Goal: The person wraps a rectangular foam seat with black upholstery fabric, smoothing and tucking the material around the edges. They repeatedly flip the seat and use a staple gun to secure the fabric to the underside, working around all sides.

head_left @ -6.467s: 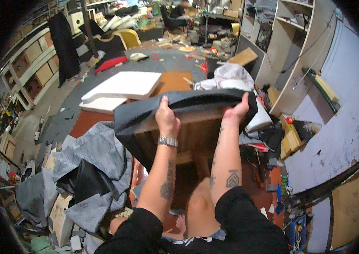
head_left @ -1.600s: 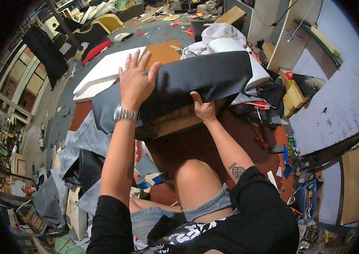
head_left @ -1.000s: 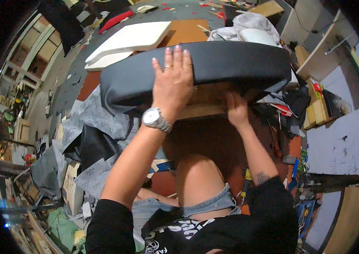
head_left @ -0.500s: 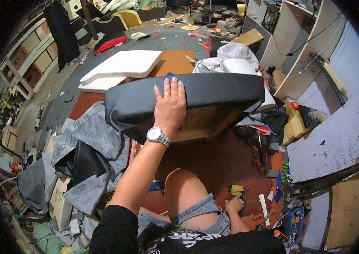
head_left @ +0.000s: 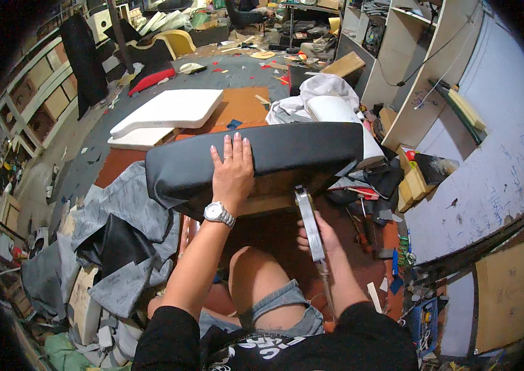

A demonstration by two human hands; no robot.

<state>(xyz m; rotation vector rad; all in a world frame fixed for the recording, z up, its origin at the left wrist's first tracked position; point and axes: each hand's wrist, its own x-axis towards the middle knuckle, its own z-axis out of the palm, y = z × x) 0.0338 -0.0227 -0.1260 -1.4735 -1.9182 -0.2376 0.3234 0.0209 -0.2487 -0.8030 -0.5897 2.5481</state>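
Observation:
A black upholstered cushion (head_left: 299, 145) with a wooden underside stands tilted on edge in front of me. My left hand (head_left: 232, 170), with a watch at the wrist, lies on its upper side with the fingers stretched out flat. My right hand (head_left: 322, 238) is wrapped round the handle of a staple gun (head_left: 309, 224), seen from its silver top. Its nose is at the cushion's lower right part, by the wooden underside; whether it touches cannot be made out. A hose (head_left: 327, 287) trails from its rear toward my right arm.
Grey and black fabric scraps (head_left: 123, 253) are heaped at left. White foam pieces (head_left: 169, 111) lie beyond the cushion, with crumpled white cloth (head_left: 324, 89) to their right. Screwdrivers (head_left: 361, 232) and a blue basket (head_left: 426, 324) are at right, beside a marked white panel (head_left: 478, 179).
My right hand has raised the staple gun from the floor at lower right to the cushion's underside. My left hand stays flat on the cushion. The view has shifted slightly.

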